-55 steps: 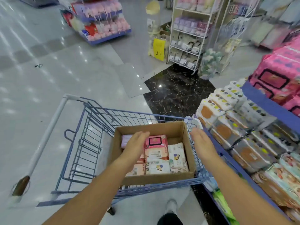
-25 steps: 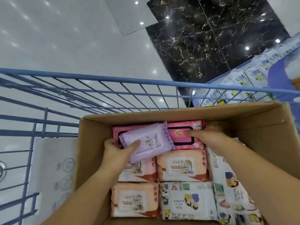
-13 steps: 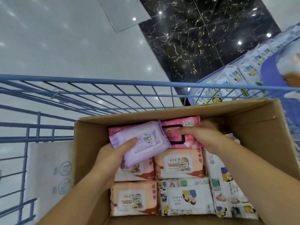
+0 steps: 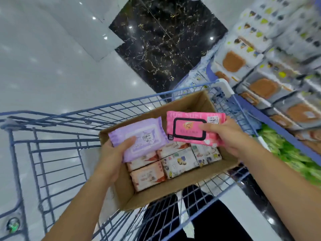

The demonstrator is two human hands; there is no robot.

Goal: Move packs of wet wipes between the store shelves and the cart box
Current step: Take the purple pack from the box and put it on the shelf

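A purple pack (image 4: 139, 139) is hanging above the box's (image 4: 173, 193) left edge, label up and tilted, with the left hand (image 4: 112, 153) gripping its near-left corner. A pink pack (image 4: 192, 129) with a black-framed flap and a price sticker is hanging just beside it over the box's far right corner, the right hand (image 4: 225, 136) pinching its right end. Inside the open cardboard box, peach packs (image 4: 147, 176) are lying flat along the left side and white cartoon-printed packs (image 4: 180, 161) are filling the right. More packs (image 4: 264, 87) are sitting stacked on the blue-edged shelves (image 4: 284, 134), blurred.
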